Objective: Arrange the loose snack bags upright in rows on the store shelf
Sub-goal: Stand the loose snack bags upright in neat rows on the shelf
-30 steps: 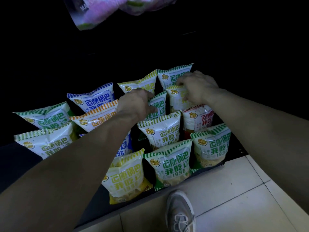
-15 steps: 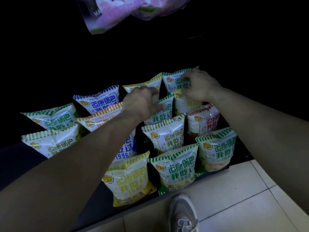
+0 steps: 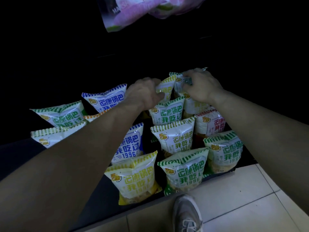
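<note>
Right now the left hand [image 3: 143,95] pinches the top of a yellow-striped snack bag [image 3: 164,88] near the back of the shelf [image 3: 103,198], with the thumb on the bag's front. Just beside it, the right hand [image 3: 200,87] has its fingers curled over the top of a green-striped snack bag [image 3: 178,80] in the very back row. The two bags touch each other. I think the step is to stand these two up straight behind the others. To do it well, hold each bag by its top seam, not its puffy middle, so the snacks inside do not get crushed. Set the bottom down flat with the words facing the front, then let go softly so the bag does not tip. In front of the hands more bags stand in rows, like a red-striped bag [image 3: 210,123] and a blue-striped bag [image 3: 130,144]. Off to the left a leaning bag [image 3: 58,114] looks out of line, so it may need fixing too. A shoe [image 3: 187,215] stands on the tile floor [image 3: 250,198] below the shelf.
</note>
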Demonstrator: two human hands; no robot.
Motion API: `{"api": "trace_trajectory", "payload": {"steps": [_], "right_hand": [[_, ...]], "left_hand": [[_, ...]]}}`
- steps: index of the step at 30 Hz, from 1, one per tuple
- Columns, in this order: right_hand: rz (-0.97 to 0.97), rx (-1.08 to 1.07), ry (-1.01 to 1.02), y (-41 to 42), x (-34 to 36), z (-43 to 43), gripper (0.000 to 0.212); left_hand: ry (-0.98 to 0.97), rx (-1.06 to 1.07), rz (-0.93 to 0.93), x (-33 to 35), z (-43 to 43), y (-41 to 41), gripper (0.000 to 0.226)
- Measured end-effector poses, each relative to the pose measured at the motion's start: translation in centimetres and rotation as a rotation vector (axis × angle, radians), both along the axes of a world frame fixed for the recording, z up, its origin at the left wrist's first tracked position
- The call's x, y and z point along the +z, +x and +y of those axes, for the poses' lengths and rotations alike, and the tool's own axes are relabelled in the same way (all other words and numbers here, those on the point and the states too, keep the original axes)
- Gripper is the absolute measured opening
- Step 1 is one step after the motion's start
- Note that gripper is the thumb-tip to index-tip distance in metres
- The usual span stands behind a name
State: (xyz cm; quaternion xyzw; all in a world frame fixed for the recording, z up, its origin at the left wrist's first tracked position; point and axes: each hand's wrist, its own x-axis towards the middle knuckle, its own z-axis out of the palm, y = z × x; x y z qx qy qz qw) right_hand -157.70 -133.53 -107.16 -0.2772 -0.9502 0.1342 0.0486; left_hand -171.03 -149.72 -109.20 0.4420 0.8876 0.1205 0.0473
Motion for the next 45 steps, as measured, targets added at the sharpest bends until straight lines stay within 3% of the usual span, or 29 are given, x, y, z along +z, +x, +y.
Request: {"api": "trace_trajectory", "payload": {"steps": [7, 11, 15, 21, 30, 36, 40, 45], "right_hand": [[0.139, 0.194, -0.047, 1.1, 0.9, -5.3, 0.048], [-0.060, 0.328, -0.172, 3.4, 1.0, -7.1, 0.051], [-0.346, 0.376, -0.059, 5.1, 0.7, -8.5, 0.074], [-0.451, 0.380, -0.018, 5.6, 0.5, -9.2, 0.089], [-0.401, 0.399, 0.135, 5.5, -0.2, -9.3, 0.073], [-0.326, 0.345, 0.113, 5.8, -0.1, -9.4, 0.071], [-0.309, 0.331, 0.131, 5.7, -0.2, -9.8, 0.069], [-0.436, 0.322, 0.101, 5.0, -0.1, -9.8, 0.071]], "left_hand": [[0.099, -0.058, 0.058, 2.9, -9.0, -1.0, 0.049], [-0.054, -0.074, 0.003, 2.7, -14.0, 0.7, 0.046], [-0.209, -0.101, -0.068, 1.7, -15.2, 2.4, 0.065], [-0.283, -0.058, -0.134, 0.5, -14.2, 3.5, 0.084], [-0.288, -0.045, -0.009, 0.4, -13.1, 4.0, 0.063], [-0.098, 0.022, 0.021, 1.0, -12.3, 4.8, 0.052], [-0.070, -0.007, 0.012, 0.7, -11.7, 5.7, 0.048], [-0.134, -0.081, -0.052, 0.4, -11.9, 5.3, 0.053]]}}
